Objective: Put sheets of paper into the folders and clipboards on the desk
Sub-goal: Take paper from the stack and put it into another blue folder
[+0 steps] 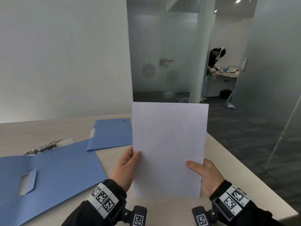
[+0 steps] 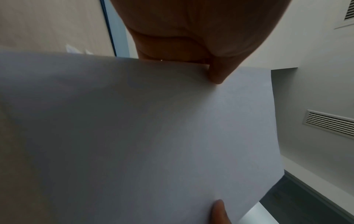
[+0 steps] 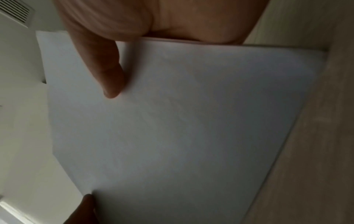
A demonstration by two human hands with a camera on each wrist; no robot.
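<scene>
On the tabletop (image 1: pixel 228 160), far left, an open blue folder (image 1: pixel 53 175) lies flat, a metal clipboard clip (image 1: pixel 44 146) just behind it and a closed blue folder (image 1: pixel 112 133) beyond. To their right, both hands hold a stack of white paper (image 1: pixel 168 149) upright, long axis vertical: the left hand (image 1: pixel 126 167) pinches its left edge, the right hand (image 1: pixel 206 175) its right. The open folder lies leftward, nearer the left hand.

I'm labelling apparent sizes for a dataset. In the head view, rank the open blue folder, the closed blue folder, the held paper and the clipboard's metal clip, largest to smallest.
1. open blue folder
2. paper, held upright nearer the camera, so possibly flattered
3. closed blue folder, farther off and partly hidden behind the paper
4. metal clip
</scene>
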